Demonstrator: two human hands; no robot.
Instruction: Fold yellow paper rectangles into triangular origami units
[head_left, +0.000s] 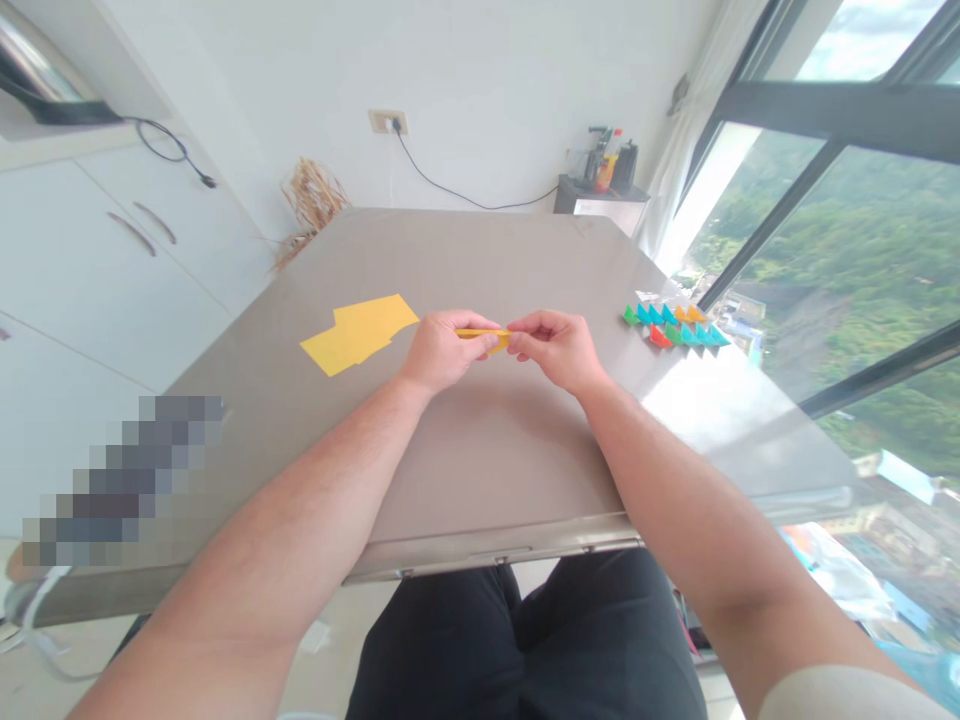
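Both my hands meet over the middle of the grey table (487, 470). My left hand (444, 349) and my right hand (556, 347) are both closed in a pinch on a small folded yellow paper piece (484, 335) held between them, just above the tabletop. To the left of my left hand lie two flat yellow paper sheets (360, 331), overlapping. To the right of my right hand sits a cluster of several small folded paper triangles (675, 325) in green, blue, orange and red.
White cabinets (112, 270) stand to the left. A large window (847, 250) runs along the right. A wall socket with a black cable (388, 122) is on the far wall. Dried straw (311, 200) rests at the table's far left corner. A small stand with bottles (604, 170) is behind.
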